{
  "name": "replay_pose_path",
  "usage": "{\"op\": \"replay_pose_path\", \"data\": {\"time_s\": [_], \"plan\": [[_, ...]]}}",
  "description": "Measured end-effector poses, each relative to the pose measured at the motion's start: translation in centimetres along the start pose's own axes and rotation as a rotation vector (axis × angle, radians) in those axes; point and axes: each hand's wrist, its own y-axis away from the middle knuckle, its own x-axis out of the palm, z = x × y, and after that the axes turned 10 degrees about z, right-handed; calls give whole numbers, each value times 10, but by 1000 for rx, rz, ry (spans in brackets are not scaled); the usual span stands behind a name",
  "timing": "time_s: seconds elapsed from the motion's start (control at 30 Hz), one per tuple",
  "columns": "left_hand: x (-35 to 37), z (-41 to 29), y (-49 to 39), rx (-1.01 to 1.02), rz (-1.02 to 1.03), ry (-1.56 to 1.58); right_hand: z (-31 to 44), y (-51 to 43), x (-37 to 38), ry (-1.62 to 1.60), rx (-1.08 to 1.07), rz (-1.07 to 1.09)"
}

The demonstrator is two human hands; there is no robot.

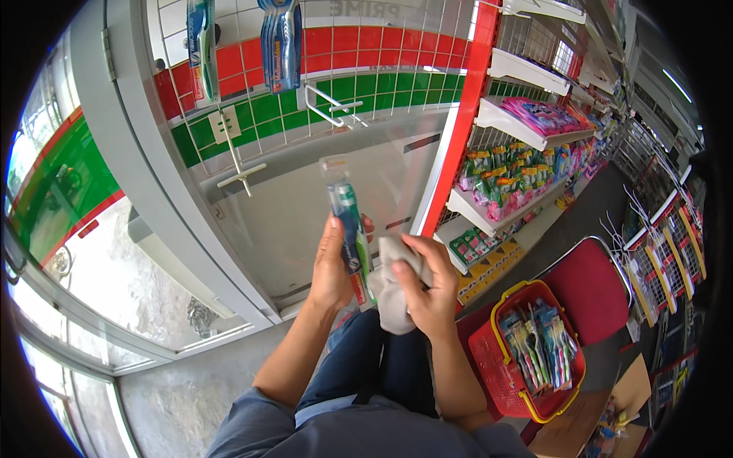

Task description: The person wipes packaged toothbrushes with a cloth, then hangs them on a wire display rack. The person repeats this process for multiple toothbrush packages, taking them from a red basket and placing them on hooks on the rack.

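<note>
My left hand [334, 269] grips a packaged toothbrush [350, 229] in a clear blister pack, held tilted in front of my lap. Bunched in my right hand [426, 280] is a pale grey cloth [392, 286], close beside the pack's lower right side; whether they touch, I cannot tell. Ahead, toothbrush packs [280, 46] hang on a white wire grid, with another pack [201, 57] to their left. Lower on the grid, white display hooks [243, 174] carry no packs. At my right, a red plastic basket [487, 366] with yellow handles holds many toothbrush packs [538, 346].
A red chair [590, 286] stands by the basket. Shelves [487, 206] with bagged goods run along the right, edged by a red post [461, 143]. A glass door with a grey frame [131, 131] is at left. A cardboard box [572, 426] lies at lower right.
</note>
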Motion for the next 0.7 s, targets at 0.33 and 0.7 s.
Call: {"op": "replay_pose_path", "data": {"time_s": [0.33,0.7], "plan": [[-2,-48,-2,186,-6,-54,9,27,23,-52,192,359],[40,-150,-6,202,112,-206,47,-49,29,-633,156,797]]}}
